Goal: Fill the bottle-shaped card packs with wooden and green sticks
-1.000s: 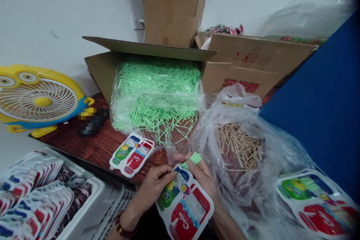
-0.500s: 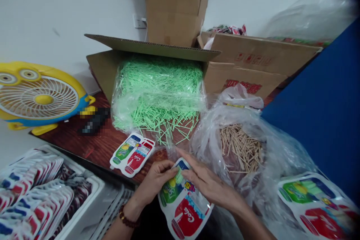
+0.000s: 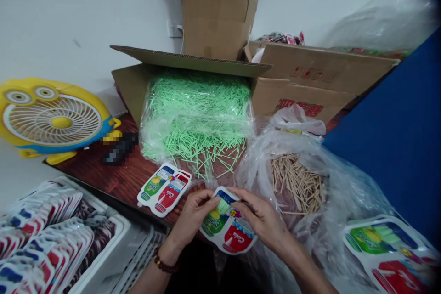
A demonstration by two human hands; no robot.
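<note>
My left hand [image 3: 193, 217] and my right hand [image 3: 261, 220] both grip a flat printed pouch [image 3: 225, 225] with a green bottle and a red cola bottle on it, just above the table's front edge. Left fingers pinch its top left; right fingers close on its top right. Green sticks show through the pouch's green side. A second pouch [image 3: 164, 189] lies on the wooden table [image 3: 120, 177] to the left. Behind it spill loose green sticks [image 3: 196, 124] from a clear bag. A clear bag of tan wooden sticks [image 3: 298, 183] lies right of my hands.
An open cardboard box [image 3: 186, 62] holds the green sticks, with more boxes [image 3: 218, 11] behind and to the right. A yellow fan [image 3: 51, 121] stands at left. A white crate [image 3: 51, 239] of filled pouches sits at lower left. Further pouches [image 3: 389, 250] lie at lower right, by a blue panel [image 3: 396, 124].
A bundle of green sticks stood out of the pouch top; it is now inside. My hands tilted the pouch flatter and lifted it toward the table edge, both closing on its top.
</note>
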